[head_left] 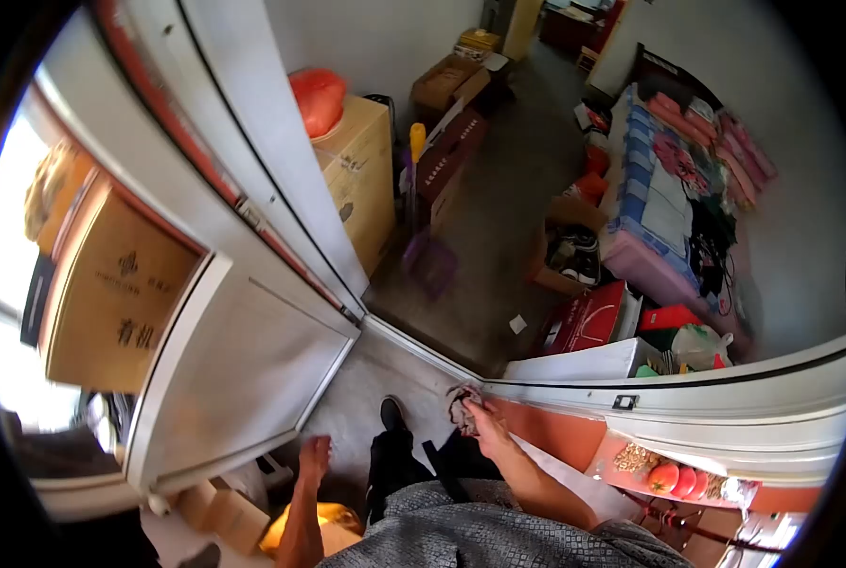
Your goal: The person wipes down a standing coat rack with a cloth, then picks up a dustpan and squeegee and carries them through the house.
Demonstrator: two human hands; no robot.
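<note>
My right hand (489, 425) is closed on a crumpled, brownish-pink cloth (463, 407), close to the bottom of the door frame. Lower and to the left, my left hand (316, 456) hangs with its fingers curled inward; whether anything is inside them is too small to tell. The white door (252, 364) stands to the left of that hand. Between both hands, a dark shoe (392, 413) is on the grey floor.
Past the threshold are a wooden cabinet (371, 180), a purple-and-yellow long-handled tool (417, 142), a box of shoes (569, 248) and a bed (645, 204). Red fruit (664, 478) lies on a ledge at right. Cartons (120, 293) show behind the door glass.
</note>
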